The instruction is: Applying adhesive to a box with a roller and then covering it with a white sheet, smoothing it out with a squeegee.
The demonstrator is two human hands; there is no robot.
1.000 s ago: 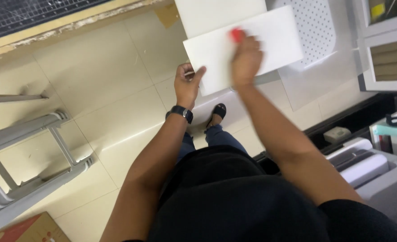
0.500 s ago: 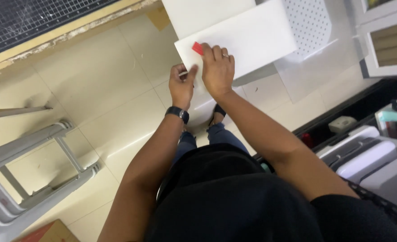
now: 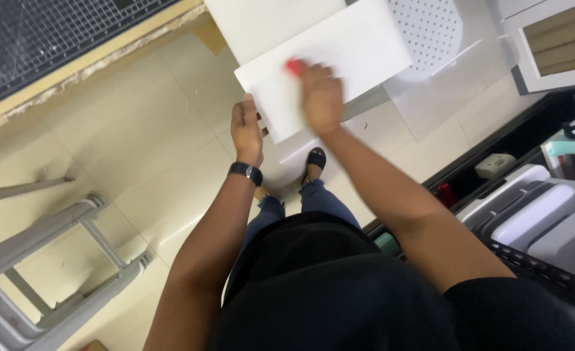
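Hands are seen from above, working on a white rectangular board (image 3: 339, 52) that is held tilted over a pale tiled floor (image 3: 125, 149). The left hand (image 3: 247, 130), with a dark wristwatch (image 3: 245, 172) on its wrist, is closed around the board's lower left edge, thumb on the face and fingers wrapped behind. The right hand (image 3: 321, 97) is pressed flat-fisted on the board's face, closed over a small red object (image 3: 293, 66) whose tip shows just beyond the knuckles; its exact shape cannot be told because of motion blur. A second white sheet (image 3: 268, 23) lies behind the board, and a white perforated panel (image 3: 430, 29) is seen just to its right. Below the board, a foot in a black sandal (image 3: 315, 159) is planted on the tiles. A grey metal step stool (image 3: 47, 260) stands at lower left, and a black gridded mat (image 3: 53, 39) lies on a bench at upper left. White machines (image 3: 534, 214) are ranged along the right side.
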